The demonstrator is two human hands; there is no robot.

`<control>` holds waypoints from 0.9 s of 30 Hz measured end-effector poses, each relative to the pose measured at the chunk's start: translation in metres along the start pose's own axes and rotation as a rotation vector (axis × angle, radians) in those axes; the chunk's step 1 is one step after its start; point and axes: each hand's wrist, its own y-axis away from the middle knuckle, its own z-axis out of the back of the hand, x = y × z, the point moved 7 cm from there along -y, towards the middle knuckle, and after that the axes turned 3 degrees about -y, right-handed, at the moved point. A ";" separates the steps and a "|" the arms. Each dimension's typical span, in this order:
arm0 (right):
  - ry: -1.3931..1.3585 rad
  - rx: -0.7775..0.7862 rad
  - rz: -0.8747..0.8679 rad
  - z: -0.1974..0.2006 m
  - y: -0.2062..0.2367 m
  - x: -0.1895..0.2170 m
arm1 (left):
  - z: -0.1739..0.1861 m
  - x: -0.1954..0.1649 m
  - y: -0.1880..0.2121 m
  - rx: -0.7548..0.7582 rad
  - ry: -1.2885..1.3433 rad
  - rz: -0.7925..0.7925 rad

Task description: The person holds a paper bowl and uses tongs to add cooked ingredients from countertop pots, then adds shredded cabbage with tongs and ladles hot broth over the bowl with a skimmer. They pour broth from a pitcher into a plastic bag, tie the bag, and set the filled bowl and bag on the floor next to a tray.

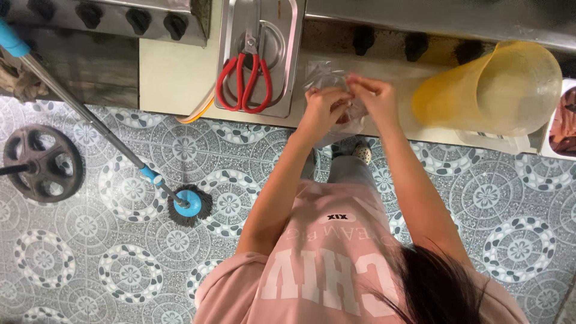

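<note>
Upper centre: left hand (pixel 324 108) and right hand (pixel 375 96) both pinching a clear plastic bag (pixel 327 78); red-handled scissors (pixel 245 81) lie just left.

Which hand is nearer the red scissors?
Left. The left hand grips the clear plastic bag just beside the red scissors; the right hand holds the bag's far side, nearer the yellow pitcher.

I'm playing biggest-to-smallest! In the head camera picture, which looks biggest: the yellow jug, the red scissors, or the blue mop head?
1. yellow jug
2. red scissors
3. blue mop head

The mop head lies lower on the floor, so its place is less sure.
</note>
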 end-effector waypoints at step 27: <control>0.605 0.256 0.485 -0.009 0.012 0.038 | -0.025 0.040 -0.001 -0.051 0.614 0.714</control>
